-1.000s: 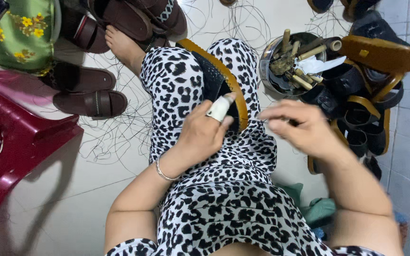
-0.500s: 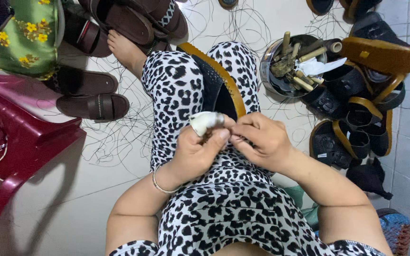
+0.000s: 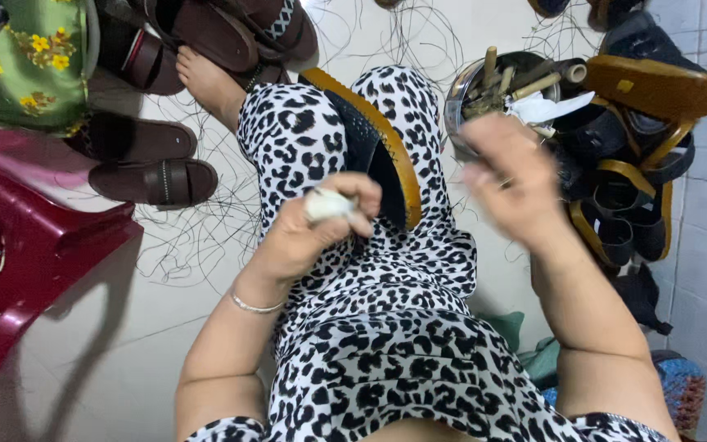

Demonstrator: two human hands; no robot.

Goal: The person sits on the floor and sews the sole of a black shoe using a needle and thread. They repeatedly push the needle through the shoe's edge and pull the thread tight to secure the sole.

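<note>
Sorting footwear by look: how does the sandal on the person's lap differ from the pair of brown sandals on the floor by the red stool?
The lap sandal stands on edge between the knees; the brown sandals lie flat on the floor. The lap sandal has a tan rim around a dark insole; the brown sandals are dark brown all over. The lap one is single, beside the left hand; the floor ones sit side by side. Both are open sandals.

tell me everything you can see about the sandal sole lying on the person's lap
The sandal sole is a long, narrow oval, lying tilted on edge across the leopard-print lap. Its face looks dark, nearly black, with a faint dotted texture; a tan, leather-like rim runs round the edge. No strap shows on it. It rests between the knees, its near end just beside the left hand, which grips a small white lump. The blurred right hand is apart from it.
</note>
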